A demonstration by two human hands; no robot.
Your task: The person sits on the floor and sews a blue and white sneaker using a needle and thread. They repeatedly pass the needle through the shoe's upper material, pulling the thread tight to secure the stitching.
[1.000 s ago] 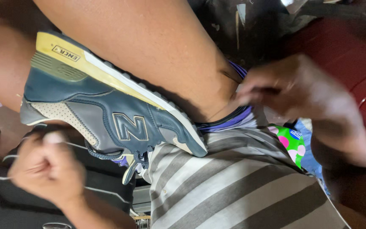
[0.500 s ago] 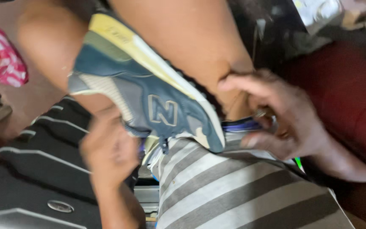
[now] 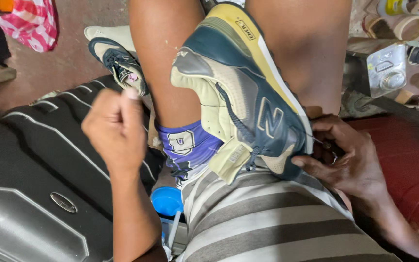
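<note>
Blue-and-cream sneaker (image 3: 248, 92) wedged between knees, toe at lap. Right hand (image 3: 350, 160) pinches toe edge; left hand (image 3: 115, 128) fisted, apparently pulling thread, too thin to confirm. Advice: draw taut, steady, sole clamped firm.

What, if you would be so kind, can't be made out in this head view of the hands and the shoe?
- What the left hand pinches: hidden inside its closed fingers; any thread is too thin to see.
- The tool at the right hand: only a thin metal tip shows, the rest covered by the hand.
- The shoe sole underside: pressed against the leg.
- The second shoe: partly behind the leg.
</note>
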